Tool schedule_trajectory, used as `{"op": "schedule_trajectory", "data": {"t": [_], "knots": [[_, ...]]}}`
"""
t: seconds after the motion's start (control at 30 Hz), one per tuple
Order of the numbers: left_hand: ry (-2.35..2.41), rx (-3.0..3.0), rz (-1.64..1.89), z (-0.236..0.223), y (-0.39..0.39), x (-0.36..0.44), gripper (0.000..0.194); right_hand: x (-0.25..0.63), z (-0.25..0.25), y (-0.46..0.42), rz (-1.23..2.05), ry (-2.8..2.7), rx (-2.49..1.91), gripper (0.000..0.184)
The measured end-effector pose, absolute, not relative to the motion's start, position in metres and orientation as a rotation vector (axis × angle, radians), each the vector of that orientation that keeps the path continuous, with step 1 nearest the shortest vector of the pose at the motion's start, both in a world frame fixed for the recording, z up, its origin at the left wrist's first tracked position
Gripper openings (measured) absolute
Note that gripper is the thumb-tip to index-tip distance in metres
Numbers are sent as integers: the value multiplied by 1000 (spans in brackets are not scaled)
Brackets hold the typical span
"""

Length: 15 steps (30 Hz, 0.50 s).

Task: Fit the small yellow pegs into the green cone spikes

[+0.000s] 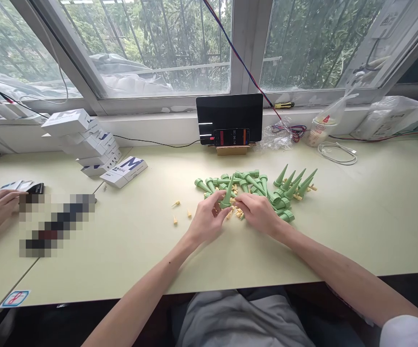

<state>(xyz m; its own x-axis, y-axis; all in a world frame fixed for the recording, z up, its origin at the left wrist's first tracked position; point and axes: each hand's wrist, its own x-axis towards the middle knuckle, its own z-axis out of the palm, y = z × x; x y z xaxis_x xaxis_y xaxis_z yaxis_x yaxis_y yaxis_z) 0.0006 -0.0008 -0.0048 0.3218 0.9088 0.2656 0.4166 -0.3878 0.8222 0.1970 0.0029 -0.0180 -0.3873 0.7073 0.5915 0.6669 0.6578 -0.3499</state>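
Grey cloth lay nearest, the left hand pinched a cone, best held steady, and the right hand hid its grip, which I couldn't tell.

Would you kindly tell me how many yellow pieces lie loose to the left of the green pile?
3 visible: a back piece, a rightmost piece and a front piece; the left hand may hide more.
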Motion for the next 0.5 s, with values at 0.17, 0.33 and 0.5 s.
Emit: {"op": "schedule_trajectory", "data": {"t": [0.17,0.33,0.5], "knots": [[1150,1935,992,-4,-2,1,35,197,-18,2,86,-2122,-1062,30],[1135,1926,998,-2,-2,2,35,197,-18,2,72,-2124,-1059,32],[1121,1947,1026,-2,-2,2,33,197,-18,2,41,-2125,-1063,35]]}}
